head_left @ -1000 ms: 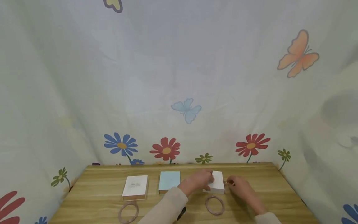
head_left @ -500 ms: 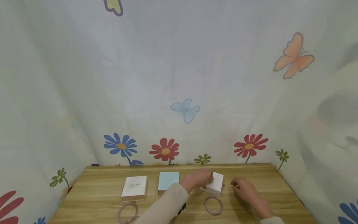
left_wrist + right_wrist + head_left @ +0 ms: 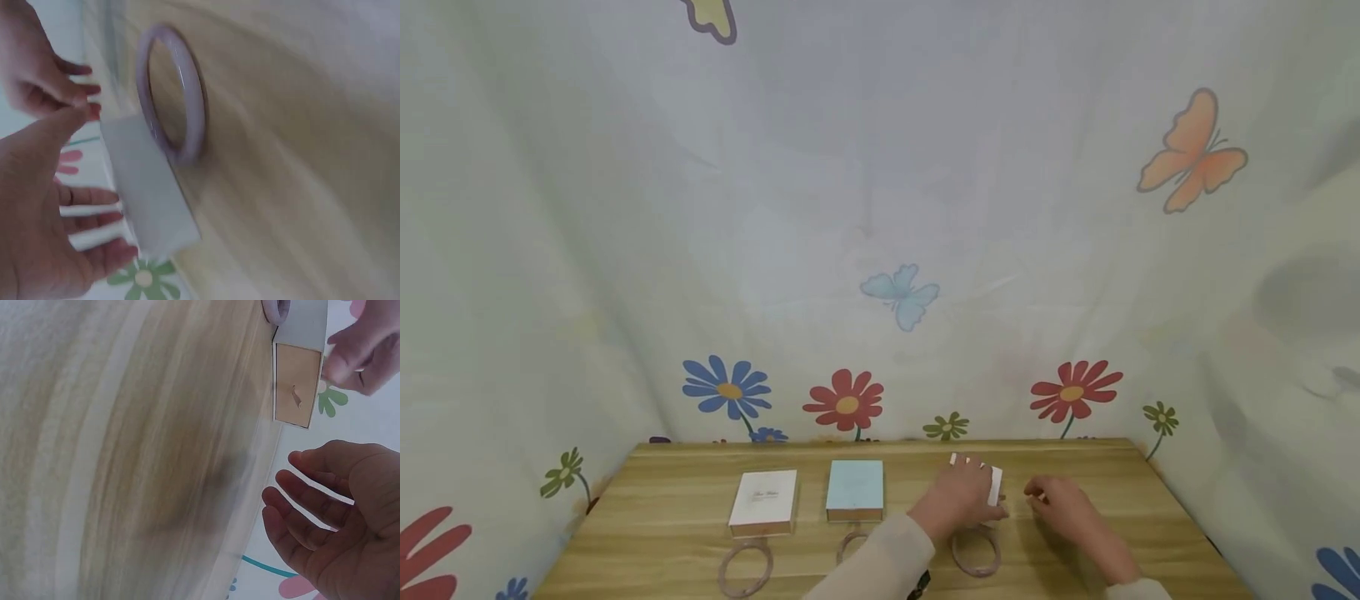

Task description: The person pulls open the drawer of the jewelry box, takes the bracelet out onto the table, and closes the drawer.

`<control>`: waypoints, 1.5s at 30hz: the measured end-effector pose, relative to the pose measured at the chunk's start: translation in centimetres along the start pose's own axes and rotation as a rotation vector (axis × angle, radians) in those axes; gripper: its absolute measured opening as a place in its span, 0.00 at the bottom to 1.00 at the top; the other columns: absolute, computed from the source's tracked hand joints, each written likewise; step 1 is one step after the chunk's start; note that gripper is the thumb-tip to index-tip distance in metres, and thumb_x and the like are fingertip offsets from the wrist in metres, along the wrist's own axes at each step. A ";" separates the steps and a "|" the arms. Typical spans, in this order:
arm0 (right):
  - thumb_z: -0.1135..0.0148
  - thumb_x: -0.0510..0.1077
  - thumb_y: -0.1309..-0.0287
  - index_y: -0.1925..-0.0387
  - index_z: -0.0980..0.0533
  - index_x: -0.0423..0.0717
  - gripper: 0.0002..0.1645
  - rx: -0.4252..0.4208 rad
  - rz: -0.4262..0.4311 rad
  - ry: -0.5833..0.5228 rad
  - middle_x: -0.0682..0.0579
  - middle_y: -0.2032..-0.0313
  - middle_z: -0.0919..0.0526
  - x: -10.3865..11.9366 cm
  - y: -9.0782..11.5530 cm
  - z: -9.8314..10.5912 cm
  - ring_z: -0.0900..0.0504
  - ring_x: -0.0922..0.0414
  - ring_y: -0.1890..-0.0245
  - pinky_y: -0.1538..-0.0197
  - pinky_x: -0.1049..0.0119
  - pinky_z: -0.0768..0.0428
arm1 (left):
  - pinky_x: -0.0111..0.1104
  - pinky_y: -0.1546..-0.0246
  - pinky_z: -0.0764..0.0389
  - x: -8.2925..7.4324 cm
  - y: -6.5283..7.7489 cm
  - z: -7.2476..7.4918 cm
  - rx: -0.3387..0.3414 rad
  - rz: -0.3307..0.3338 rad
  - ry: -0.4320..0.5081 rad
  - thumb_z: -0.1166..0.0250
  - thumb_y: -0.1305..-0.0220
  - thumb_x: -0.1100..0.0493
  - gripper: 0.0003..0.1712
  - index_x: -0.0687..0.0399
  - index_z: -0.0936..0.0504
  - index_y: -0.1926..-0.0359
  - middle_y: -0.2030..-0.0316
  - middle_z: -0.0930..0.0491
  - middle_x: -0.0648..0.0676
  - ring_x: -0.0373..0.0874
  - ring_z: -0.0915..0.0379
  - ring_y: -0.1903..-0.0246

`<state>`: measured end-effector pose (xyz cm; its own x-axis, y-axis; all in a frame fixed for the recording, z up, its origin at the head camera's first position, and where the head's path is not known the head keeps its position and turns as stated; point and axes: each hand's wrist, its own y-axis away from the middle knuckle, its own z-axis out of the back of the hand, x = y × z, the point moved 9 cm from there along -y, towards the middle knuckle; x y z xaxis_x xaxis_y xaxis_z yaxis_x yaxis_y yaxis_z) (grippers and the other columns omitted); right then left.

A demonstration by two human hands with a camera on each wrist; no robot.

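Note:
A small white drawer box (image 3: 996, 487) lies at the right of the table, under my left hand (image 3: 958, 496). In the left wrist view the left hand's fingers (image 3: 94, 219) stretch out to the box's top edge, and its thumb points toward the other hand. The tan drawer front (image 3: 297, 387), with a short ribbon tab, faces right. My right hand (image 3: 344, 512) hovers beyond that end, apart from the box, holding nothing, its fingers loosely bent. A mauve bangle (image 3: 194, 103) lies just in front of the box.
To the left stand a light blue box (image 3: 855, 483) and a white box with printed lettering (image 3: 764, 498). A second bangle (image 3: 723, 572) lies before the lettered box; a third bangle (image 3: 842, 546) is partly hidden by the left sleeve. A flowered curtain (image 3: 880, 208) backs the table.
The white box has turned slightly on the table. My left hand has shifted right and now covers more of it. My right hand has drawn away from the tab end.

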<state>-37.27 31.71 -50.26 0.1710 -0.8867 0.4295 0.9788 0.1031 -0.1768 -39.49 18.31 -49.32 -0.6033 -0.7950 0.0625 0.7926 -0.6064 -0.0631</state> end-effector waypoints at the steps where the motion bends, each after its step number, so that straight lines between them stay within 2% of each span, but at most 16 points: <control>1: 0.33 0.31 0.41 0.65 0.17 0.40 0.03 -0.001 0.002 0.002 0.49 0.67 0.14 0.0 -0.1 0.0 0.16 0.53 0.67 0.61 0.53 0.17 | 0.36 0.49 0.21 0.0 0.0 0.0 -0.004 0.039 -0.005 0.40 0.38 0.25 0.37 0.46 0.20 0.42 0.47 0.23 0.46 0.45 0.29 0.45; 4: 0.32 0.32 0.41 0.65 0.17 0.40 0.03 -0.009 0.010 0.023 0.49 0.66 0.14 0.2 -0.1 0.0 0.16 0.52 0.67 0.60 0.51 0.17 | 0.39 0.47 0.23 0.0 0.0 -0.2 -0.020 0.140 -0.029 0.43 0.36 0.23 0.38 0.43 0.22 0.39 0.47 0.24 0.48 0.48 0.31 0.46; 7: 0.32 0.33 0.41 0.64 0.17 0.40 0.03 -0.020 0.032 0.045 0.47 0.65 0.13 0.6 -0.2 -0.1 0.15 0.48 0.63 0.56 0.48 0.18 | 0.39 0.47 0.24 0.0 0.0 -0.4 -0.038 0.201 -0.059 0.42 0.37 0.24 0.37 0.42 0.23 0.39 0.47 0.24 0.49 0.49 0.30 0.47; 10: 0.33 0.34 0.40 0.63 0.17 0.38 0.04 -0.024 0.065 0.055 0.44 0.61 0.13 1.2 -0.2 -0.3 0.15 0.42 0.57 0.50 0.45 0.19 | 0.39 0.50 0.23 0.0 0.0 -0.5 -0.052 0.221 -0.081 0.40 0.37 0.26 0.35 0.41 0.23 0.39 0.48 0.24 0.49 0.49 0.29 0.48; 13: 0.35 0.34 0.39 0.60 0.17 0.35 0.06 -0.030 0.079 0.050 0.41 0.58 0.14 1.7 -0.1 -0.3 0.16 0.39 0.53 0.47 0.43 0.20 | 0.38 0.51 0.23 0.2 -0.1 -0.5 -0.056 0.208 -0.076 0.37 0.39 0.27 0.35 0.39 0.22 0.40 0.49 0.24 0.47 0.48 0.30 0.49; 16: 0.34 0.34 0.39 0.60 0.17 0.35 0.07 -0.044 0.083 0.054 0.40 0.58 0.14 2.0 0.0 -0.2 0.16 0.38 0.52 0.47 0.43 0.21 | 0.37 0.52 0.23 0.5 -0.3 -0.4 -0.051 0.166 -0.063 0.33 0.42 0.28 0.35 0.37 0.22 0.39 0.48 0.24 0.45 0.47 0.30 0.50; 22: 0.33 0.35 0.41 0.59 0.17 0.35 0.09 -0.050 0.093 0.072 0.40 0.57 0.14 2.2 0.2 -0.4 0.16 0.38 0.53 0.48 0.43 0.20 | 0.33 0.57 0.22 1.1 -0.3 -0.3 -0.057 0.033 -0.041 0.23 0.50 0.36 0.35 0.36 0.20 0.41 0.46 0.23 0.42 0.44 0.29 0.49; 26: 0.32 0.36 0.42 0.58 0.17 0.36 0.10 -0.044 0.098 0.067 0.40 0.57 0.15 2.3 0.2 -0.7 0.15 0.39 0.55 0.49 0.43 0.20 | 0.30 0.56 0.22 1.3 0.1 0.1 -0.058 -0.091 -0.097 0.25 0.46 0.37 0.32 0.36 0.20 0.41 0.44 0.23 0.42 0.43 0.27 0.49; 30: 0.32 0.36 0.42 0.59 0.17 0.36 0.10 -0.041 0.096 0.073 0.40 0.57 0.15 2.2 0.3 -0.9 0.16 0.39 0.55 0.49 0.43 0.20 | 0.27 0.50 0.25 1.6 0.5 0.3 -0.007 -0.221 -0.136 0.24 0.43 0.40 0.34 0.37 0.23 0.38 0.42 0.25 0.41 0.40 0.28 0.47; 33: 0.31 0.36 0.43 0.59 0.17 0.36 0.10 -0.042 0.093 0.078 0.40 0.57 0.15 2.1 0.3 -1.0 0.16 0.39 0.54 0.47 0.43 0.20 | 0.27 0.47 0.26 2.0 0.7 0.1 0.051 -0.286 -0.125 0.20 0.47 0.45 0.36 0.37 0.24 0.38 0.39 0.27 0.40 0.39 0.29 0.45; 40: 0.29 0.37 0.43 0.60 0.17 0.36 0.10 -0.038 0.102 0.089 0.40 0.58 0.14 2.4 0.6 -1.2 0.16 0.39 0.54 0.47 0.44 0.20 | 0.31 0.41 0.26 2.9 0.8 -1.0 0.129 -0.340 -0.063 0.19 0.48 0.52 0.37 0.36 0.26 0.38 0.31 0.33 0.40 0.41 0.35 0.35; 45: 0.29 0.37 0.44 0.60 0.17 0.37 0.09 -0.057 0.117 0.098 0.41 0.59 0.14 2.6 0.7 -1.0 0.15 0.40 0.55 0.48 0.45 0.19 | 0.32 0.37 0.28 3.2 1.0 -1.4 0.119 -0.378 -0.041 0.22 0.43 0.52 0.34 0.36 0.26 0.37 0.30 0.34 0.41 0.43 0.37 0.31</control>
<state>-36.21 29.01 -50.12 0.2686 -0.9103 0.3149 0.9445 0.1847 -0.2717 -40.71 15.16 -50.54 -0.8523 -0.5136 0.0986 0.5216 -0.8487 0.0875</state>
